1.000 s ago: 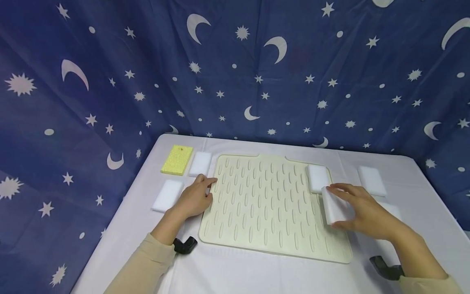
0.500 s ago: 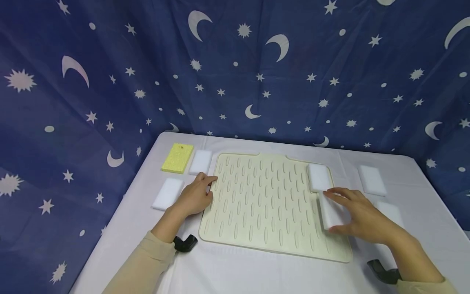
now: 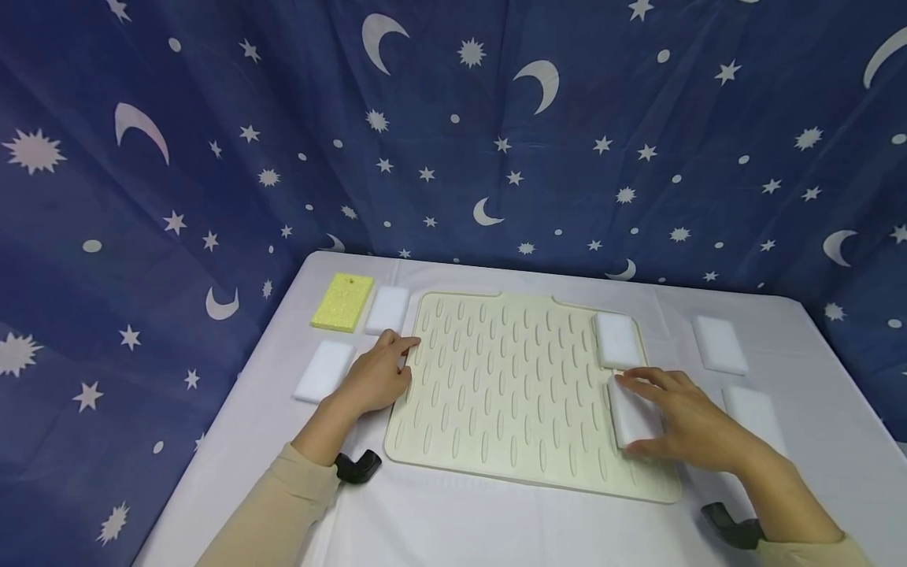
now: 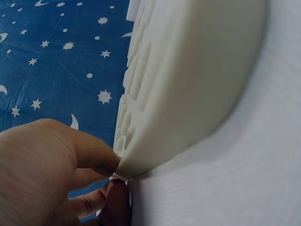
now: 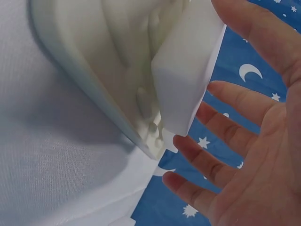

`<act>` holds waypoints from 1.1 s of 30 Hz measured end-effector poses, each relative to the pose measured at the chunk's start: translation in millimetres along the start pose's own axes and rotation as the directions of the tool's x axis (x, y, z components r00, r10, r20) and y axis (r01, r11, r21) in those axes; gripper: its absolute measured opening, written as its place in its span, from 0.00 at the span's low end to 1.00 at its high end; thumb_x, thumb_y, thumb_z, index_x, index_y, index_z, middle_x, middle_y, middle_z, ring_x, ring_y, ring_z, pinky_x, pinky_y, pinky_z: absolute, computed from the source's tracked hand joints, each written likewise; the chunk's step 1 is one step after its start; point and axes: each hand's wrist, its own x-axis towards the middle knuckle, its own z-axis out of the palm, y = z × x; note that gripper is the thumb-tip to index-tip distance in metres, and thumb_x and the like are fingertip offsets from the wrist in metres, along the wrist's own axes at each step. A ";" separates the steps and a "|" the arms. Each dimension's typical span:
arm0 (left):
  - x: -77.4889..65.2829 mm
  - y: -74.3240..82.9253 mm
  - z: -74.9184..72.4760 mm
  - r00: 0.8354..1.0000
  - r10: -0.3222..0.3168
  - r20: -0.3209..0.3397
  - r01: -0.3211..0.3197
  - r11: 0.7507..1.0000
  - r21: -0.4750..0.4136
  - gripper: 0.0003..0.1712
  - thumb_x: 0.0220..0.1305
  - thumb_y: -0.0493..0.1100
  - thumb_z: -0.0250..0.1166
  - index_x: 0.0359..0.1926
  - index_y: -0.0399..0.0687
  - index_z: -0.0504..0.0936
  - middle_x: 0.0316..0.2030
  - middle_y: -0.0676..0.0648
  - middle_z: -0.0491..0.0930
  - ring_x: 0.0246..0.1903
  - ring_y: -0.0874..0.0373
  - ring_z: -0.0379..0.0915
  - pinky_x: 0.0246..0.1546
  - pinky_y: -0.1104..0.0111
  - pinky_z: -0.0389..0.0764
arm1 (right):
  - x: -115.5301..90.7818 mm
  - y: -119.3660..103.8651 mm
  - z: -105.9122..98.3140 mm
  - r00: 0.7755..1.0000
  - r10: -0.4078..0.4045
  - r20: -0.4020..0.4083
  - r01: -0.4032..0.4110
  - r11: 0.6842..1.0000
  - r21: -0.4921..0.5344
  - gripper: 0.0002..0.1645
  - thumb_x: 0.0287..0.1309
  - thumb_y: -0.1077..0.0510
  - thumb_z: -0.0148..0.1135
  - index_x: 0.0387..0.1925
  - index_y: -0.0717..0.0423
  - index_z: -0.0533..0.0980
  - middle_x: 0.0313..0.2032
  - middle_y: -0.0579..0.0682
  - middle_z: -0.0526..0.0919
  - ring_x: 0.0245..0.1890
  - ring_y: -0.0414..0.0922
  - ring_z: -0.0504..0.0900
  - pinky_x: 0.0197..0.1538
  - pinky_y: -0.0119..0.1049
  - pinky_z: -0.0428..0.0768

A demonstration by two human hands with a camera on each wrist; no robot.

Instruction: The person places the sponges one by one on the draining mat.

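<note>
A cream mat [image 3: 496, 394] with raised oval ridges lies flat on the white-covered table. My left hand [image 3: 375, 376] pinches the mat's left edge, forefinger on the rim and thumb beside it, as the left wrist view shows. At the mat's right side, my right hand [image 3: 690, 421] holds a white sponge block [image 3: 632, 413] by its two ends, thumb at the near end and fingers at the far end. In the right wrist view this block [image 5: 186, 70] lies over the ridges, with several fingers spread beside it. Just behind it on the mat rests another white sponge block [image 3: 616, 340].
Left of the mat lie a yellow sponge [image 3: 343, 302] and two white blocks, one farther back [image 3: 387, 309] and one nearer [image 3: 325, 371]. Two more white blocks lie on the right, the back one [image 3: 720, 344] whole and the front one [image 3: 754, 416] partly hidden. A starry curtain [image 3: 453, 142] hangs behind.
My right hand has moved slightly left and toward me, bringing the white sponge block down onto the mat in front of the other block. My left hand stays at the mat's edge.
</note>
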 end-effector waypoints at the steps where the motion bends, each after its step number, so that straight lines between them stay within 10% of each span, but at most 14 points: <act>1: 0.2 -0.2 0.1 1.000 0.001 -0.001 -0.001 1.000 0.001 0.31 0.70 0.38 0.58 0.73 0.49 0.73 0.51 0.46 0.71 0.23 0.54 0.65 0.28 0.65 0.69 | 0.4 0.1 1.0 1.000 0.002 0.004 -0.002 1.000 -0.003 0.60 0.39 0.32 0.82 0.72 0.51 0.71 0.70 0.57 0.71 0.65 0.64 0.68 0.61 0.69 0.71; 33: -0.4 2.2 -1.2 1.000 -0.006 0.003 0.007 1.000 -0.013 0.31 0.70 0.38 0.58 0.73 0.48 0.72 0.51 0.45 0.71 0.24 0.54 0.65 0.29 0.66 0.68 | 3.3 5.4 14.8 0.999 0.030 0.029 -0.032 0.998 0.049 0.63 0.38 0.34 0.83 0.74 0.53 0.69 0.72 0.57 0.68 0.68 0.65 0.65 0.63 0.70 0.70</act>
